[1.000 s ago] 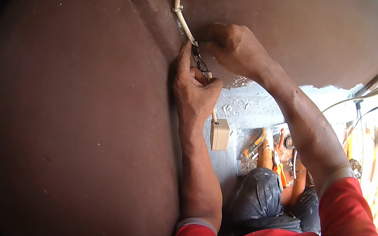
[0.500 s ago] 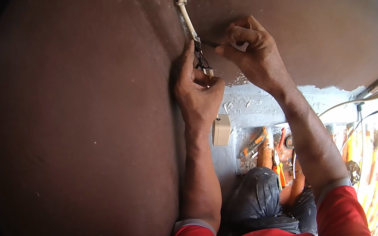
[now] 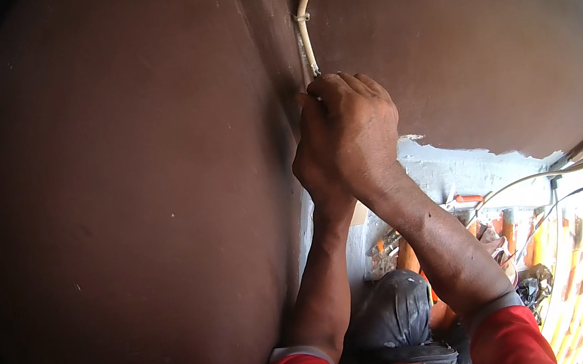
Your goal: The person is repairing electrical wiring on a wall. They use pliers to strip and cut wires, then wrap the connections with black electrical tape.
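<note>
A cream cable (image 3: 308,39) runs down the brown wall to where both hands meet at its lower end. My left hand (image 3: 312,160) is closed around that end, its thumb side showing and its fingertips covered. Over it crosses my right hand (image 3: 367,123), back turned up and fingers curled in close to the cable. A small dark bit shows just above the knuckles. Whatever lies between the right fingers is hidden, and so are the black-wrapped wires.
A cable clip (image 3: 302,17) fixes the cable to the wall. Below the hands, a beige box (image 3: 358,213) is mostly covered by my forearms. A red-handled tool (image 3: 469,198), loose cables (image 3: 522,181) and a black plastic bag (image 3: 535,285) lie to the right, by orange roof tiles.
My right hand has come left and down from beside the cable and now overlaps my left hand. The black-wrapped wires and the dark strip stretched toward the right fingers have gone from sight.
</note>
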### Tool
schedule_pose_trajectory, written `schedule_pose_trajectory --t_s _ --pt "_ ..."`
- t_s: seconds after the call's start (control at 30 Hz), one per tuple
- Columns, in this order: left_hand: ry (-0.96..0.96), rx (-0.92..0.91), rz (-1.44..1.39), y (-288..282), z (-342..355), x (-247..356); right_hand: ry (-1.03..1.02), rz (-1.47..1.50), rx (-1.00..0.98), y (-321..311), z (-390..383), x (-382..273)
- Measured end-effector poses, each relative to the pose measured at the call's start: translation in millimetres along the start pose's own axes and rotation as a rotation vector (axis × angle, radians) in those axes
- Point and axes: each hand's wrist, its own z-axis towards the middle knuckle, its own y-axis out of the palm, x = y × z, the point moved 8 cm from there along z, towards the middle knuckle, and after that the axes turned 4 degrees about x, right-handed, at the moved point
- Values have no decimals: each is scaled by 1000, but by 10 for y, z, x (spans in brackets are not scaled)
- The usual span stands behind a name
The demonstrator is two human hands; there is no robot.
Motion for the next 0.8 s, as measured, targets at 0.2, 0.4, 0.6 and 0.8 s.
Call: schedule_pose_trajectory --t_s 0.2,0.4,0.6,0.8 --pt "-93 71 -425 25 8 -81 12 -142 -104 209 3 -158" --pt "-249 144 -924 16 -141 -256 220 -182 -481 397 -53 -181" --pt "-378 155 -1291 74 -251 -328 305 -242 -655 447 -261 -228" --pt "-484 41 -1692 245 -168 -364 216 -79 -411 213 -176 -279"
